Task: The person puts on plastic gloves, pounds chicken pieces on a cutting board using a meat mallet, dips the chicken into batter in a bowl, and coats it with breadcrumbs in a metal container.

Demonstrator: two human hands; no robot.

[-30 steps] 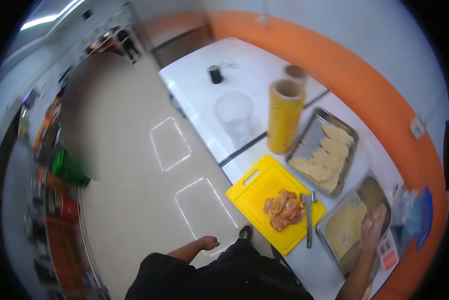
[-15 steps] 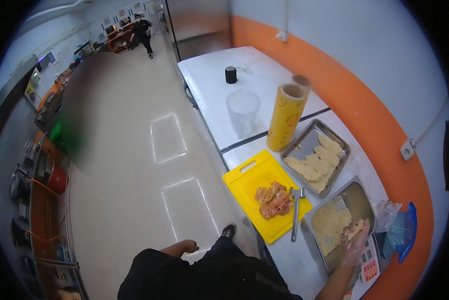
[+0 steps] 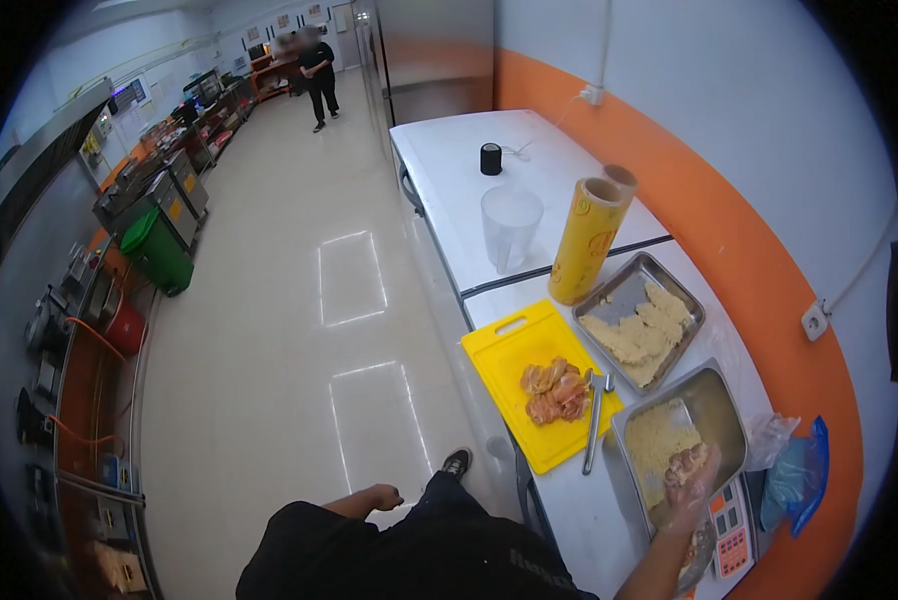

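Note:
My right hand [image 3: 691,487], in a clear plastic glove, is closed around a crumb-dusted piece of raw chicken [image 3: 685,463]. It is inside a deep steel pan [image 3: 726,415], over pale breadcrumbs [image 3: 657,440]. My left hand [image 3: 383,497] hangs at my side above the floor, its fingers curled in, with nothing visible in it. Left of the pan, raw chicken pieces [image 3: 557,390] lie on a yellow cutting board [image 3: 499,365]. A metal tool with a crosswise head [image 3: 595,425] rests along the board's edge. Breaded pieces [image 3: 629,335] lie in a shallow steel tray [image 3: 691,345] behind.
A scale [image 3: 734,540] and a bowl [image 3: 699,555] are beside my right wrist. Upright yellow rolls [image 3: 581,245], a clear jug [image 3: 512,230] and a black cylinder [image 3: 491,159] stand farther back. A person [image 3: 319,80] stands down the aisle; a green bin [image 3: 159,255] is left.
The view has shifted a little. My right hand still holds the chicken in the pan, its fingers slightly moved. The person down the aisle now stands with hands together in front.

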